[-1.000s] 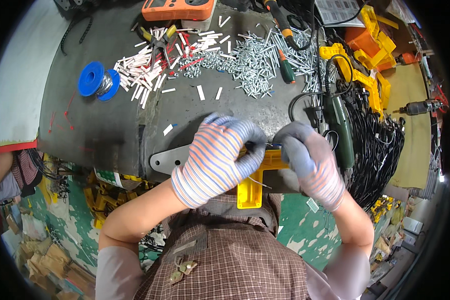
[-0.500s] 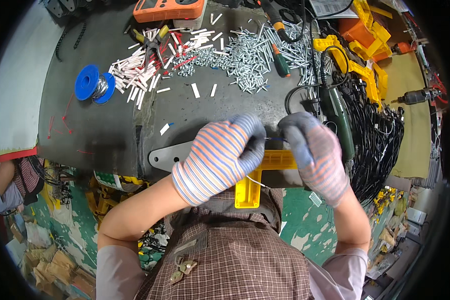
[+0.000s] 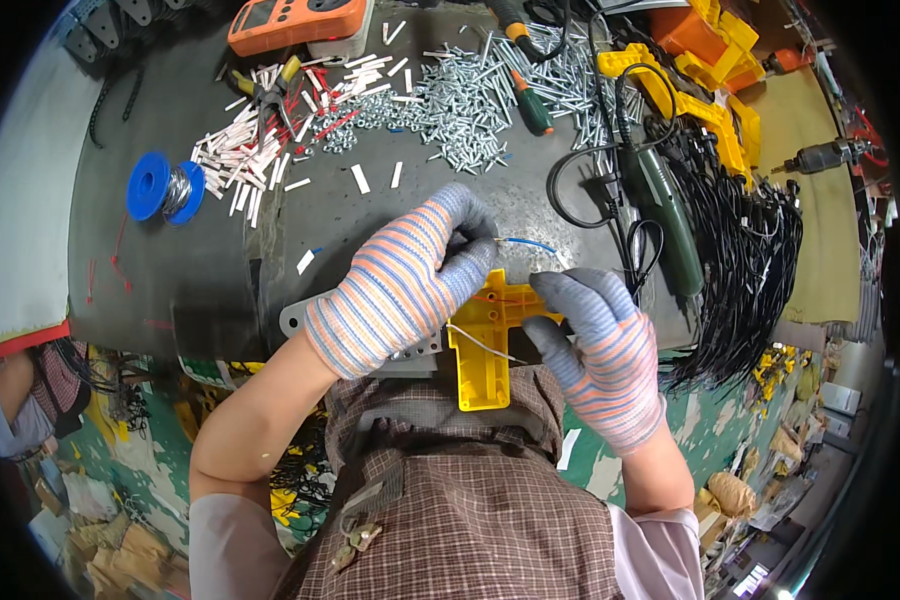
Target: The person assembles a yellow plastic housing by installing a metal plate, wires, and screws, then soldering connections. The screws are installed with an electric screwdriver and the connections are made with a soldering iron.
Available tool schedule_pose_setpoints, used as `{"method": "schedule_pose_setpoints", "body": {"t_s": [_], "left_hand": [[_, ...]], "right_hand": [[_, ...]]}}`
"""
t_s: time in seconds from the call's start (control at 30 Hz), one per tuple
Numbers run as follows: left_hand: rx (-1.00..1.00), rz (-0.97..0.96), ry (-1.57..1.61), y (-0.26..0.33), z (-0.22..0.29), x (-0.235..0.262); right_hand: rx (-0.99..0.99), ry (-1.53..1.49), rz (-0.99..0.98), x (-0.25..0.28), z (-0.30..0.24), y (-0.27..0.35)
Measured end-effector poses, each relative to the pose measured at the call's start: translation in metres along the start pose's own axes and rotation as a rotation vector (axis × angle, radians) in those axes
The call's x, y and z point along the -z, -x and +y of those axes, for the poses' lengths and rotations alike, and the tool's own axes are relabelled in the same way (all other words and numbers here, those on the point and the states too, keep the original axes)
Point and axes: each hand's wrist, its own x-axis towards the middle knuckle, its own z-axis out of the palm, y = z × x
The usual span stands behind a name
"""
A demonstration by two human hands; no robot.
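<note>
A short blue wire (image 3: 532,243) sticks out rightward from the pinched thumb and fingers of my left hand (image 3: 395,285), which wears a striped knit glove. Just right of a yellow plastic housing (image 3: 483,375) is my right hand (image 3: 610,365), gloved the same way. Its thumb and fingers are spread, with nothing visible between them. The housing is open-topped and lies at the bench's near edge, its side arm running toward the right fingers. A pale wire (image 3: 482,341) crosses it. Part of a grey metal plate (image 3: 293,320) shows beneath my left hand.
Heaped screws (image 3: 465,110), white sleeve pieces (image 3: 235,155), pliers (image 3: 265,95) and a screwdriver (image 3: 533,108) lie farther back. A solder spool (image 3: 150,187) stands left. At right are a green corded tool (image 3: 663,220), black cables (image 3: 740,270) and yellow housings (image 3: 715,115).
My right hand has come away from my left, moving nearer to me and opening its fingers. The blue wire now shows more fully beside my left hand. The whole view has shifted slightly.
</note>
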Motion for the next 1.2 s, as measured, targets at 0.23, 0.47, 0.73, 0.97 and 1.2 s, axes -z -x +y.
{"method": "schedule_pose_setpoints", "body": {"t_s": [0.23,0.47,0.73,0.97,1.2], "left_hand": [[-0.293,0.372,-0.550,0.021,0.002,-0.013],[-0.446,0.442,-0.830,0.047,-0.004,-0.041],[-0.489,0.498,-0.518,0.037,-0.024,-0.044],[-0.434,0.422,-0.369,0.039,-0.025,-0.039],[-0.422,0.361,-0.423,0.040,-0.021,-0.037]], "right_hand": [[0.048,0.004,-0.068,-0.004,0.007,-0.005],[-0.038,-0.272,-0.043,-0.002,0.004,-0.003],[0.040,-0.281,-0.009,-0.002,0.012,-0.004],[0.249,0.166,-0.308,0.008,-0.005,0.004],[0.198,0.061,-0.250,0.001,0.003,0.010]]}}
